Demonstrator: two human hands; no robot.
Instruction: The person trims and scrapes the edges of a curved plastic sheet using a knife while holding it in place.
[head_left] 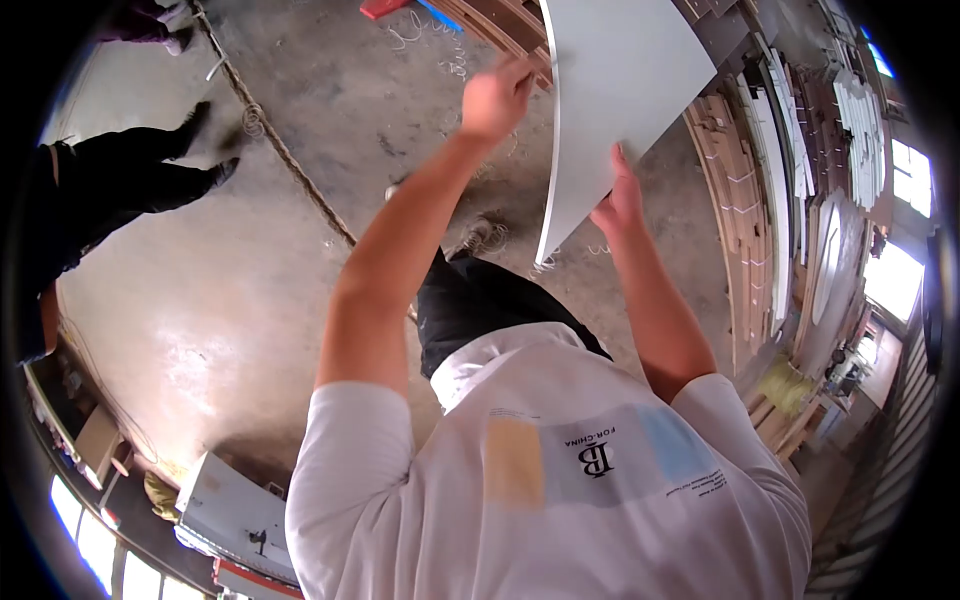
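Note:
A pale grey-white panel (620,90) with a thin white edge slants across the top centre. My right hand (622,200) grips its lower right edge, with the thumb lying on the face and the other fingers mostly hidden behind. Close to the panel's left edge, my left hand (497,100) is closed, its fingertips beside brown boards (505,28). What these fingers hold, if anything, is too small to tell.
Stacked brown boards (735,200) and white strips line the right side. Another person's dark-trousered legs (140,170) are at the left, with more feet at the top left. A long strip (290,165) crosses the floor, where loose strapping lies. A white machine (235,510) is at the lower left.

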